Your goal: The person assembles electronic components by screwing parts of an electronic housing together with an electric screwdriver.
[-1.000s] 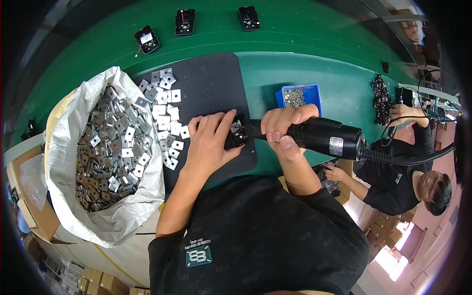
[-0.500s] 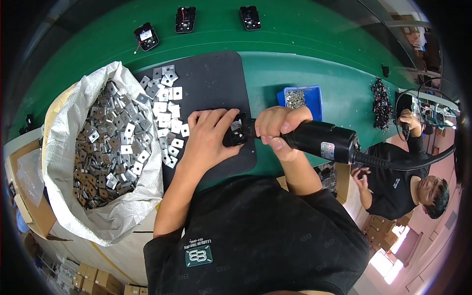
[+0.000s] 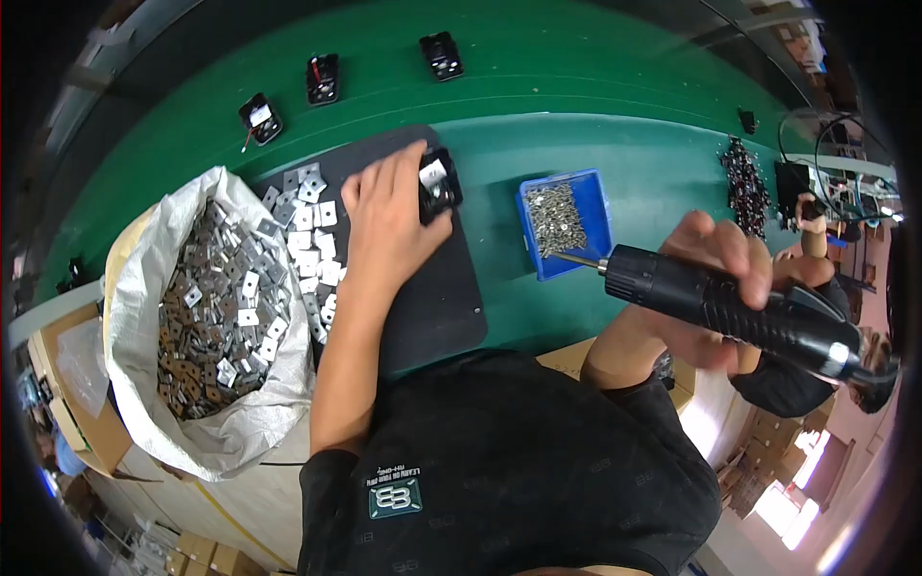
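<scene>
Both hands are occupied. Left fingers and thumb spread around a black case, gripping it at the right edge of the black mat, near that mat's far right corner. Right hand wraps a black power screwdriver, whose tip is over the near side of the screws in a blue tray, just right of the mat on the green bench; whether it touches one, I cannot tell.

To pick a screw well, I'd bring the tip down onto a single head, lightly and in line, and keep the case steady meanwhile.

Left forearm reaches straight out from the body, the left hand laid palm down. Right elbow looks bent close in, the tool tilted nearly flat, its tip toward the left.
</scene>
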`<state>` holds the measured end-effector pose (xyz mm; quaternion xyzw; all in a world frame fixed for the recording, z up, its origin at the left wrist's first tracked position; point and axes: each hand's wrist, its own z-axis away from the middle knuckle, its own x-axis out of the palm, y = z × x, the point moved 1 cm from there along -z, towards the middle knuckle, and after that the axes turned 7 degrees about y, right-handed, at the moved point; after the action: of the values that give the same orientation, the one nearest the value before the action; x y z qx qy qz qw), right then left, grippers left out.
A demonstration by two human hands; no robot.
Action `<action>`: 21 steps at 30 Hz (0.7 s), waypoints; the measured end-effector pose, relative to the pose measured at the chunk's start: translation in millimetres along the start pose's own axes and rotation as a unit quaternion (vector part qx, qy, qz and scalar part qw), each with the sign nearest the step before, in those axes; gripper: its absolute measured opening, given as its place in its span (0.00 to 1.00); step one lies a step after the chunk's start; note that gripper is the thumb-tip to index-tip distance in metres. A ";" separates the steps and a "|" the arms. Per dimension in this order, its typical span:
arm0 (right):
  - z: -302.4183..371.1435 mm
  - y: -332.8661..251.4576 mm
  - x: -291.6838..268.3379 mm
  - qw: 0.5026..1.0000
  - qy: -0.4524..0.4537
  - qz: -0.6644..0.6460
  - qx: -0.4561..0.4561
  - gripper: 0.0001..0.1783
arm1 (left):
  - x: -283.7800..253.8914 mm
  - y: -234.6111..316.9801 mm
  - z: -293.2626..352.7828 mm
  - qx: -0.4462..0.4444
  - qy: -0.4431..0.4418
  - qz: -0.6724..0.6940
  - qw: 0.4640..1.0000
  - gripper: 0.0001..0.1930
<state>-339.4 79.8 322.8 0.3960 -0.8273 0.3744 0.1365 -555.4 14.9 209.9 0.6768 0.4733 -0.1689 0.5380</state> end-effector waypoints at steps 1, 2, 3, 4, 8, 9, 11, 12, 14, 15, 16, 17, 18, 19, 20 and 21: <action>2.4 -6.1 -18.1 0.999 -0.019 -0.005 0.037 0.44 | 8.3 -1.7 -12.5 0.010 0.006 -0.016 1.000 0.37; 4.7 -8.5 -28.6 0.997 -0.039 -0.008 0.073 0.41 | 18.3 -2.8 -26.1 0.021 0.012 -0.030 0.999 0.37; 12.6 -8.6 -35.6 0.994 0.030 0.063 0.081 0.38 | 28.9 -4.8 -39.9 0.041 0.015 -0.042 0.998 0.37; 17.4 -3.6 -43.8 0.989 0.080 0.111 0.060 0.37 | 38.1 -7.3 -52.3 0.059 0.017 -0.053 0.997 0.37; 27.8 16.1 -71.4 0.957 0.157 0.235 0.067 0.36 | 56.0 -22.6 -84.8 0.095 0.014 -0.132 0.987 0.44; 27.7 20.4 -73.7 0.953 0.169 0.238 0.078 0.37 | 52.3 -27.5 -86.2 0.089 0.010 -0.138 0.986 0.46; 28.0 27.5 -79.3 0.943 0.185 0.261 0.087 0.38 | 36.3 -38.3 -89.8 0.091 0.008 -0.076 0.993 0.42; 29.5 31.0 -82.3 0.943 0.190 0.260 0.089 0.38 | 23.8 -43.8 -92.8 0.095 0.054 -0.083 0.991 0.35; 34.1 36.0 -88.8 0.942 0.192 0.260 0.088 0.34 | 4.9 -69.9 -98.4 0.034 0.183 -0.007 0.983 0.20; 35.3 38.6 -89.0 0.941 0.193 0.262 0.090 0.34 | -5.8 -83.8 -97.0 0.014 0.225 -0.048 0.973 0.19; 35.9 42.5 -89.0 0.943 0.192 0.259 0.087 0.32 | -11.8 -102.4 -96.2 -0.011 0.230 -0.114 0.966 0.21; 35.6 46.7 -87.6 0.945 0.188 0.252 0.084 0.30 | -16.2 -117.0 -95.1 -0.023 0.212 -0.168 0.963 0.23; 36.3 49.2 -86.3 0.947 0.185 0.249 0.086 0.30 | -15.8 -129.3 -92.3 -0.036 0.193 -0.220 0.956 0.24; 37.6 52.4 -85.7 0.946 0.179 0.255 0.086 0.28 | -13.9 -134.0 -91.1 -0.062 0.143 -0.224 0.962 0.25; 38.9 55.2 -85.4 0.946 0.173 0.260 0.086 0.27 | -11.9 -138.5 -89.9 -0.088 0.094 -0.226 0.966 0.25; 40.0 57.3 -86.5 0.943 0.174 0.269 0.088 0.26 | -8.5 -143.8 -90.5 -0.090 0.088 -0.180 0.976 0.25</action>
<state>-323.8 121.9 221.0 0.0978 -0.8300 0.5318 0.1368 -703.2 87.5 167.4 0.5415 0.6463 -0.1596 0.5134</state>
